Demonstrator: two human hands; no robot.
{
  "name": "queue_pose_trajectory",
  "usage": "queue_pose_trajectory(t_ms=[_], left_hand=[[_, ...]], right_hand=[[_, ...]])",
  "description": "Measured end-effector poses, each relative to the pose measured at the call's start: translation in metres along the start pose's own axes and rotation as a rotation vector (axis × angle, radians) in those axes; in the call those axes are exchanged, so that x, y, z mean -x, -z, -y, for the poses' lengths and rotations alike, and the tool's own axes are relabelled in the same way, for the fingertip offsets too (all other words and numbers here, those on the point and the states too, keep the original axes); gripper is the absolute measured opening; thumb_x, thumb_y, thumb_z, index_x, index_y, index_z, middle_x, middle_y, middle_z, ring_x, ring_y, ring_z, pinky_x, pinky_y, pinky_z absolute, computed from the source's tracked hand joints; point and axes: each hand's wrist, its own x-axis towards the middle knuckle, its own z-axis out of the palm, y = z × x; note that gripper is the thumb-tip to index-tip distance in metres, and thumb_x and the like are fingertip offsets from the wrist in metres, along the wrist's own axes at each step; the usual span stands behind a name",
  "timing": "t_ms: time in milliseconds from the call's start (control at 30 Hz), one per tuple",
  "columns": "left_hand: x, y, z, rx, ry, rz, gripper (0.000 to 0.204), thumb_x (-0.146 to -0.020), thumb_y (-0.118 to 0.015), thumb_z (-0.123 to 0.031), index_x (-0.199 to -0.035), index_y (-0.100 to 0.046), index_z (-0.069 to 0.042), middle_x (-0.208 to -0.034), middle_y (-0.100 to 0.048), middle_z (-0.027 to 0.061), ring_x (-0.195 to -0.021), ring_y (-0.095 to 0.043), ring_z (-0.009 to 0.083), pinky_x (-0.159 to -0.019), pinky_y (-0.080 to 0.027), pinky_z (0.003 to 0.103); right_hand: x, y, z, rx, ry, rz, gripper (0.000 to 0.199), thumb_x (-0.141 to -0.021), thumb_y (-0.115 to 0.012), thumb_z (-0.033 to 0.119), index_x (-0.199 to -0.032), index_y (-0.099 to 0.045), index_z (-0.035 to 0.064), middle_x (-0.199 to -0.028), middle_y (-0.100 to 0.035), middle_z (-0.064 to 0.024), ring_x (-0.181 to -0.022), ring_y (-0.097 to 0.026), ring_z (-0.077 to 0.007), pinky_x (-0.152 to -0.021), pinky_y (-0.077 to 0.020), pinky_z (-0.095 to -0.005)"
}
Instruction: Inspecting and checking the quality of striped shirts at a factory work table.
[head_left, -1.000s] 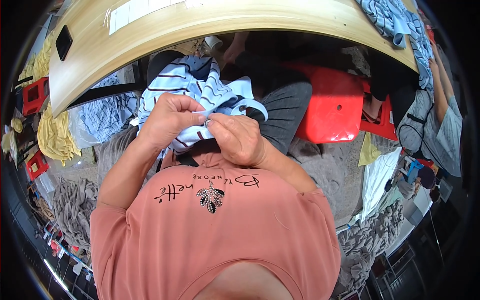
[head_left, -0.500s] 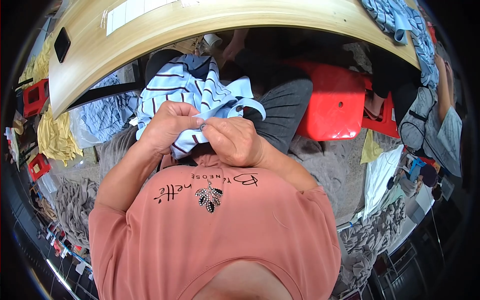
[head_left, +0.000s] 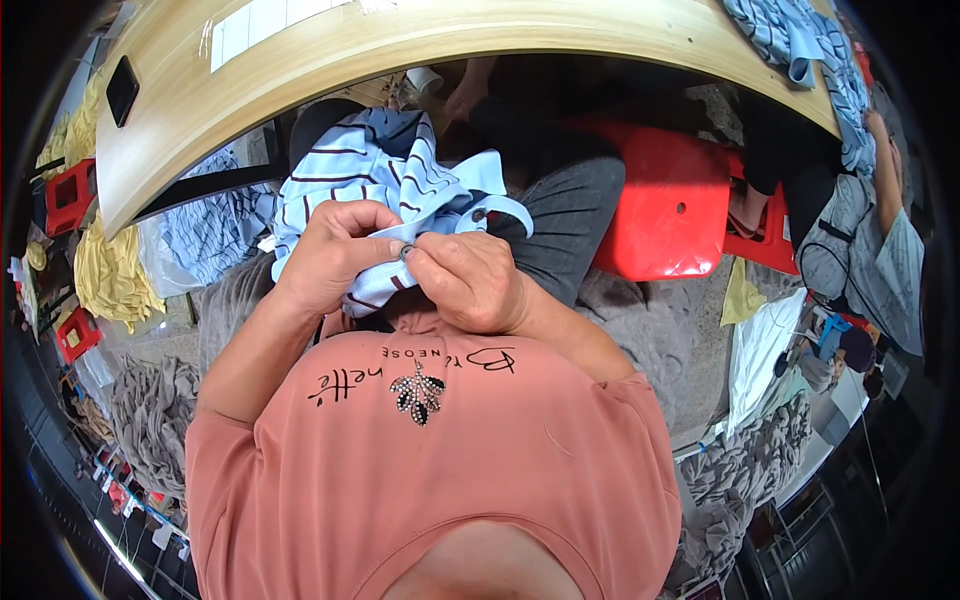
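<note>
A light blue shirt (head_left: 345,165) with dark stripes lies bunched across my lap, its plain blue collar band curling out on the right. My left hand (head_left: 340,255) pinches the shirt's edge between thumb and fingers. Close against it, my right hand (head_left: 470,280) is closed on the same edge, thumb and forefinger pressed together. Between the two thumbs shows a small dark round button (head_left: 405,253). Fabric under the fingers is partly hidden by them.
A wooden table (head_left: 450,30) curves ahead, with a black phone (head_left: 122,91) at its left. Red stools (head_left: 665,205) stand to the right. Yellow cloth (head_left: 110,270) and blue striped cloth (head_left: 215,220) are piled on the left. Another person (head_left: 870,250) handles striped cloth at far right.
Both hands keep their grip on the shirt near the button, with only slight finger movement. The person at far right has shifted an arm a little.
</note>
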Motion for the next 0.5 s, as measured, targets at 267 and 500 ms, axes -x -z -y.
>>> queue_pose_trajectory(t_ms=[267, 500], left_hand=[[0.003, -0.001, 0.006, 0.045, 0.03, -0.084, 0.007, -0.078, -0.059, -0.002, -0.081, -0.062, 0.002, -0.073, -0.061, 0.0011, -0.063, -0.051, 0.0044, -0.056, -0.04, 0.018], [0.008, -0.003, 0.014, -0.136, -0.187, -0.184, 0.005, -0.079, -0.058, -0.001, -0.08, -0.06, 0.003, -0.07, -0.059, -0.0002, -0.062, -0.048, 0.003, -0.055, -0.039, 0.017]], right_hand=[[-0.001, -0.001, -0.004, 0.011, -0.083, 0.125, 0.025, -0.06, -0.057, 0.0, -0.085, -0.056, -0.003, -0.076, -0.056, -0.0117, -0.053, -0.056, -0.02, -0.043, -0.0437, -0.0278], [-0.008, -0.004, -0.008, -0.026, -0.202, 0.109, 0.021, -0.06, -0.058, -0.006, -0.08, -0.057, 0.0, -0.08, -0.057, -0.0101, -0.064, -0.058, -0.022, -0.05, -0.0464, -0.0265]])
